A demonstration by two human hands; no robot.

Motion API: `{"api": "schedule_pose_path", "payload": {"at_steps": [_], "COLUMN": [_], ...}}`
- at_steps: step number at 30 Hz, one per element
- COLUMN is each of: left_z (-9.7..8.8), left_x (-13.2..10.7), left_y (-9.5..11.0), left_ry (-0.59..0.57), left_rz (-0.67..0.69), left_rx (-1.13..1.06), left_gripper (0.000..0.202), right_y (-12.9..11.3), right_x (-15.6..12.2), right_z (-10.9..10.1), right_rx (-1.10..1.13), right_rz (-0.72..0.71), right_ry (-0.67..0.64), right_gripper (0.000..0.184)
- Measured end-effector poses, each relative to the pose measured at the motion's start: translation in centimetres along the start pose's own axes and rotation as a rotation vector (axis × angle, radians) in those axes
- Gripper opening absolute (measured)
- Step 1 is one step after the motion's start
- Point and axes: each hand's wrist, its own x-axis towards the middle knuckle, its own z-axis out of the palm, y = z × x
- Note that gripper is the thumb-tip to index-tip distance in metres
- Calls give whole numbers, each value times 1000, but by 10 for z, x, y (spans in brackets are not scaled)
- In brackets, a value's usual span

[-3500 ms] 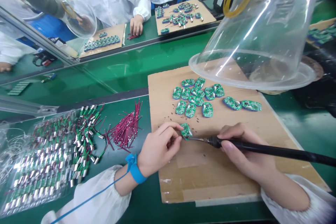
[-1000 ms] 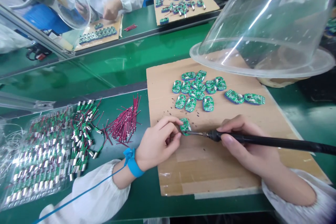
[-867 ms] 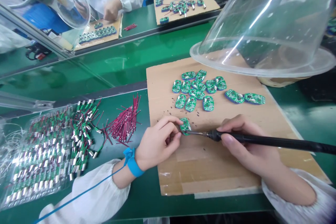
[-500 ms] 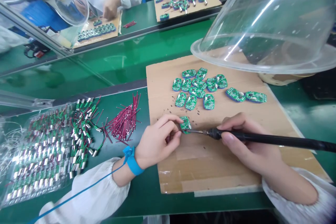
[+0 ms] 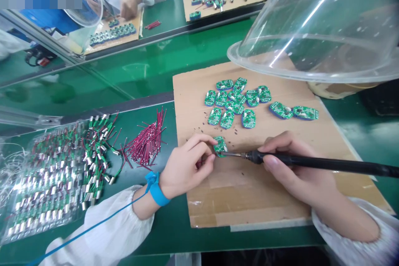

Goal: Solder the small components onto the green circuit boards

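A small green circuit board (image 5: 220, 144) lies on the cardboard sheet, at the fingertips of my left hand (image 5: 190, 164). The index finger presses its upper left edge, while the thumb is bent in by its lower left corner. Whether a thin wire is between those fingers is too small to tell. My right hand (image 5: 296, 166) is wrapped round the black handle of a soldering iron (image 5: 327, 164). The iron's metal tip meets the lower edge of the board. A blue wrist strap (image 5: 158, 191) with a cord circles my left wrist.
Several more boards (image 5: 248, 119) lie farther back on the cardboard (image 5: 249, 199). Left are red wires (image 5: 146, 143), metal-ended parts with green wires (image 5: 96, 166) and a filled clear tray (image 5: 43, 191). A clear plastic hood (image 5: 299, 41) overhangs the right. Across the divider, a co-worker's hand (image 5: 130, 3) handles boards.
The whole view has shifted very slightly. Both hands, the board and the soldering iron keep almost the same position.
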Motion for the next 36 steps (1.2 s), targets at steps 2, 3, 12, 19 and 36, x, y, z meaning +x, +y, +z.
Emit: {"api": "schedule_pose_path", "payload": {"at_steps": [2, 3, 12, 19, 36], "left_z": [0, 0, 0, -1, 1], "left_x": [0, 0, -1, 0, -1], "left_y": [0, 0, 0, 2, 0], "left_ry": [4, 6, -3, 22, 18], "left_rz": [7, 9, 5, -18, -28], "left_rx": [2, 3, 6, 11, 23], "left_gripper": [9, 10, 9, 7, 8], "right_y": [-1, -1, 2, 0, 9], "right_x": [1, 1, -4, -1, -7], "right_z": [0, 0, 1, 8, 6], "right_rx": [1, 3, 53, 294, 195], "right_rz": [-7, -10, -26, -14, 7], "right_ry": [1, 1, 43, 395, 239], "right_gripper": [5, 5, 8, 5, 10]}}
